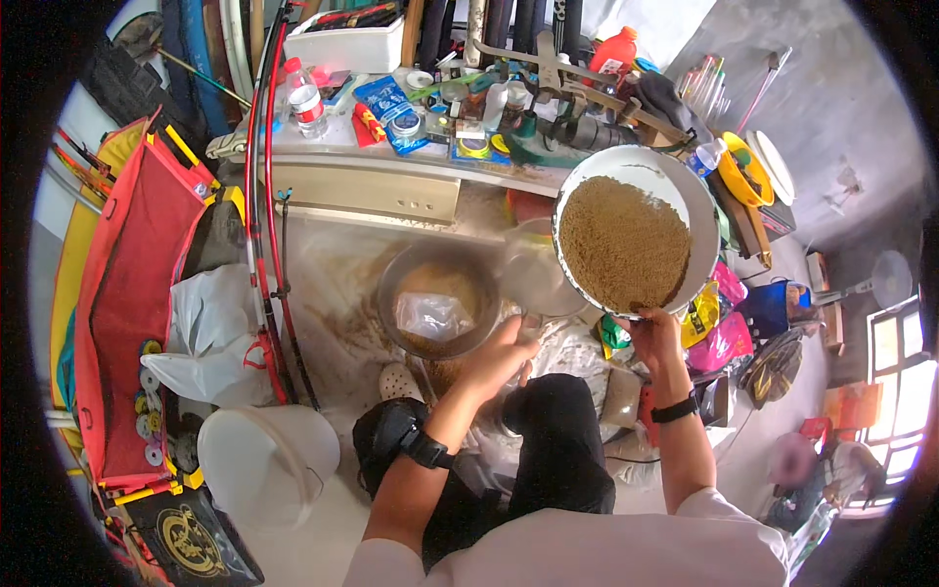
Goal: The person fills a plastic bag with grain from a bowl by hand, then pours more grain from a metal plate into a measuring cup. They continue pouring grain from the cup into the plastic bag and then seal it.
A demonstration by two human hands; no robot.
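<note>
My right hand (655,335) grips the lower rim of a white enamel basin (671,187), which is tilted and holds a mass of brown granular material (623,242). Over to the left, my left hand (506,348) is closed on the handle of a blurred, see-through sieve or scoop (541,282); its exact kind cannot be told. Beside it on the floor stands a dark round bowl (389,312) with a clear plastic bag (433,315) and some tan material inside.
A cluttered workbench (345,152) runs along the far side, bearing bottles and small jars. Red fishing rods (270,183) lean at the left, near a white bucket (249,455) and an open red bag (132,293). Colourful packets (722,341) lie at the right.
</note>
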